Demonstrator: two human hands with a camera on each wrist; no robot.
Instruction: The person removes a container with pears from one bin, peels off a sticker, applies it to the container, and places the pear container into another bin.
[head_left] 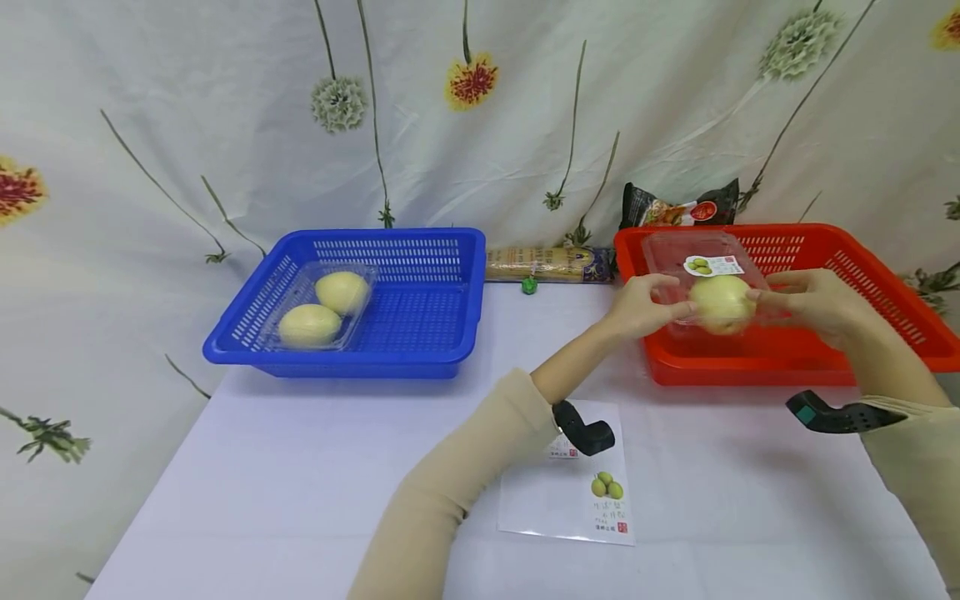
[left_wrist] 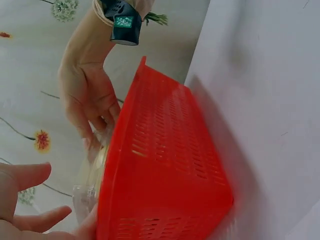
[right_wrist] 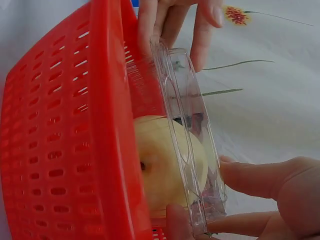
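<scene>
A: From the head view, we have both hands over the red basket (head_left: 885, 333). Our left hand (head_left: 641, 307) and right hand (head_left: 813, 304) pinch the opposite ends of a clear clamshell box (head_left: 705, 279) with a pale yellow fruit (head_left: 722, 302) inside; the fingers are curled round its edges. It sits just above the basket's near wall.

B: And the blue basket (head_left: 450, 333) is well apart to our left, with a matching box (head_left: 318, 308) of two fruits lying in it. A printed card (head_left: 577, 500) lies on the white table (head_left: 300, 483) near us.

A: In the left wrist view we see mostly the red basket's outer wall (left_wrist: 165, 175). Our right hand (left_wrist: 87, 95) reaches down with fingers together on the box edge (left_wrist: 92, 170); our own left fingers (left_wrist: 30, 200) show spread at the bottom corner.

B: In the right wrist view the box (right_wrist: 187, 140) stands on edge against the basket wall (right_wrist: 65, 130), the fruit (right_wrist: 160, 165) pressed between them. Left fingers (right_wrist: 170, 20) grip the far end, right fingers (right_wrist: 260, 180) the near.

A: We judge the thin plastic will flex, so we should keep both ends level and squeeze lightly, lest the lid pop.
</scene>
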